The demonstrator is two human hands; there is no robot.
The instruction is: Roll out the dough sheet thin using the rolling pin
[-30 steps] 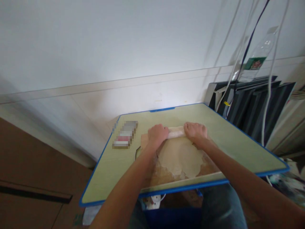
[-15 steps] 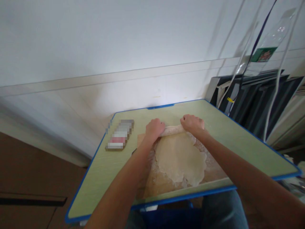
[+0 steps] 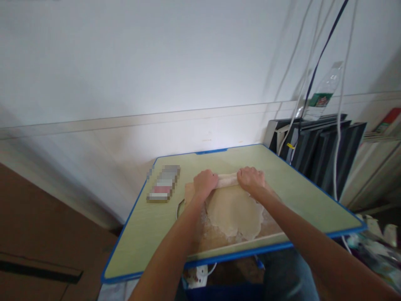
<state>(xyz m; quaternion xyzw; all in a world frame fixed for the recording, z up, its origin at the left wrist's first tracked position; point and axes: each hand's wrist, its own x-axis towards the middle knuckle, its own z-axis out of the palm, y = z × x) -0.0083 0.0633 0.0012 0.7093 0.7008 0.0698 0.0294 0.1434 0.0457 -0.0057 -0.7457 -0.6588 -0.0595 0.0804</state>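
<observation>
A flour-dusted rolling pin [image 3: 227, 180] lies crosswise at the far edge of a thin, ragged-edged dough sheet [image 3: 234, 213]. Dough appears to be wrapped round the pin, so its wood is hidden. My left hand [image 3: 206, 183] is closed over the pin's left part. On the right part, my right hand [image 3: 251, 177] is closed too, fingers curled over the top. Beneath the dough is a floured wooden board [image 3: 209, 242], partly covered by my forearms.
The board rests on a pale green table [image 3: 138, 238] with a blue rim. A blurred-out flat item [image 3: 163, 184] lies at its left. Behind the table is a white wall; black panels [image 3: 322, 150], a plastic bottle [image 3: 321, 98] and hanging cables [image 3: 338, 125] stand on the right.
The camera view has shifted, so the table sits lower and the right side shows more. Both hands stay on the pin; my right hand's fingers lie further over it.
</observation>
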